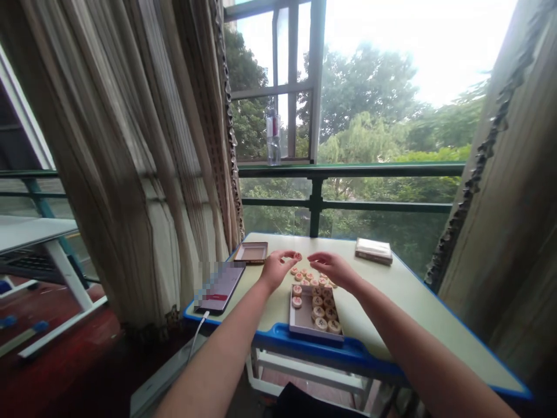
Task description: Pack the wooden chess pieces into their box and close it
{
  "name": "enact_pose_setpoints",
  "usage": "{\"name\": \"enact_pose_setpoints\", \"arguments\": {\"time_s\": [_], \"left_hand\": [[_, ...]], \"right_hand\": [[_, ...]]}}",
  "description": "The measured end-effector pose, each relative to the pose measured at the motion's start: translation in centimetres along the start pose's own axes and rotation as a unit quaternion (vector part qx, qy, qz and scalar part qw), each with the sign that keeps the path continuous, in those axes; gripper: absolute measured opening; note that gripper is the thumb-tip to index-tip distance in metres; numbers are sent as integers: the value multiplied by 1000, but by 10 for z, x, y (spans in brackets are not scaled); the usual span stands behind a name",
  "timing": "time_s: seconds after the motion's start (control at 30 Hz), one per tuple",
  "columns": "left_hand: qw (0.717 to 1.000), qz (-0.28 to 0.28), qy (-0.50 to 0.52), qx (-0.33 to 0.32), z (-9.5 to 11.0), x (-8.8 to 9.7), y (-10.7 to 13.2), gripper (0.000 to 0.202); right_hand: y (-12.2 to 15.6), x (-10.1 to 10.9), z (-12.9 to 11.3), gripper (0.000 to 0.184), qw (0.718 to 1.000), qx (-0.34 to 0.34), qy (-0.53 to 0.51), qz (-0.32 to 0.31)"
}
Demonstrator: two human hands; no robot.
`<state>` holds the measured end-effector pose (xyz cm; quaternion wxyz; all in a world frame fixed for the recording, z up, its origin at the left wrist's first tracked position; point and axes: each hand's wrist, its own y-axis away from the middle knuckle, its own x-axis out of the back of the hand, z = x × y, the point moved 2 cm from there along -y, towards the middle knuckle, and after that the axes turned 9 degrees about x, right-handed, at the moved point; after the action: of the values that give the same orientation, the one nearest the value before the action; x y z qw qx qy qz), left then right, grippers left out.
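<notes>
Centre frame: left hand [275,270] clenches its grip on a round wooden game disc [297,256] above the pale blue-edged worktop [413,290]. Right hand [333,270] hovers over loose discs [310,277], its grip curled; can't tell if it holds anything.

1 table [418,290], 1 phone [221,284], 1 bottle [273,138], 1 flat box [373,250] far right, 2 trays [300,326], round pcs [319,312] well over 10, exact no. unclear.

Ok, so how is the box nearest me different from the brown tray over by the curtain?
The near box holds round pieces; the brown tray shows none. The near box is pale inside and sits at the blue front edge of the desk; the brown tray lies at the back left by the curtain. Both are shallow, rectangular and open-topped, flat on the desk.
</notes>
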<state>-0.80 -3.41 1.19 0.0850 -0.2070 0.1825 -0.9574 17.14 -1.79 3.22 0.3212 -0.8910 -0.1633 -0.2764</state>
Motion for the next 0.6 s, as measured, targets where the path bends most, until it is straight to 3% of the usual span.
{"name": "enact_pose_setpoints", "arguments": {"time_s": [0.23,0.37,0.5,0.6], "left_hand": [[995,-8,83,57,-14,12,41,35],[989,-11,129,70,-23,14,53,36],[977,-43,183,97,-23,12,57,38],[969,-59,213,109,-18,12,60,42]], "right_hand": [[31,-5,-47,25,980,98,159,74],[54,-6,-57,21,975,67,175,123],[66,-7,-64,19,984,13,157,77],[63,-14,-71,22,977,33,206,44]]}}
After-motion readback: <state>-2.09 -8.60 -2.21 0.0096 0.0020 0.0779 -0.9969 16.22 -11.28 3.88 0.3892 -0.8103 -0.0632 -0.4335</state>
